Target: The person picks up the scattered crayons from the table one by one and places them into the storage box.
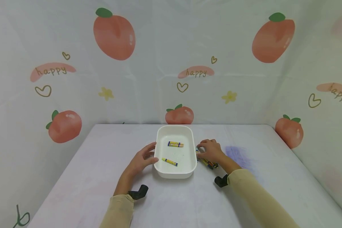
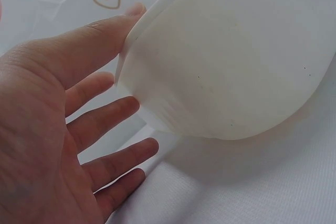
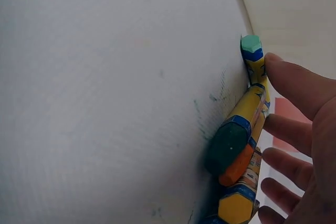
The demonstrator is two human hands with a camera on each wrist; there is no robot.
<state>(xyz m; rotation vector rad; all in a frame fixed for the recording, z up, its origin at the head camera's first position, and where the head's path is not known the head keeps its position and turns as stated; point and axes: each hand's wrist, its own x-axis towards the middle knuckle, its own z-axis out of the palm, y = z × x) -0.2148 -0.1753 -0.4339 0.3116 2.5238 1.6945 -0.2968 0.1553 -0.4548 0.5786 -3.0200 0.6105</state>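
Note:
A white rectangular tub [image 1: 175,174] holds a pair of peach-tipped crayons [image 1: 175,144] lying side by side and one yellow crayon [image 1: 169,161]. My left hand [image 1: 142,160] rests against the tub's left side, thumb at the rim and fingers loosely spread, as the left wrist view shows. Right of the tub, my right hand [image 1: 212,151] is over a small heap of crayons [image 1: 209,163]. In the right wrist view, its thumb is at a mint-green crayon [image 3: 252,45], and its fingers extend beside dark green [image 3: 228,148], orange [image 3: 237,166] and yellow-orange [image 3: 236,205] crayons.
A white cloth covers the table [image 1: 82,190], with a purple smudge [image 1: 237,156] right of the right hand. Behind it hangs a white backdrop with printed peaches [image 1: 115,38]. Black wrist mounts [image 1: 139,192] sit at both sleeve cuffs.

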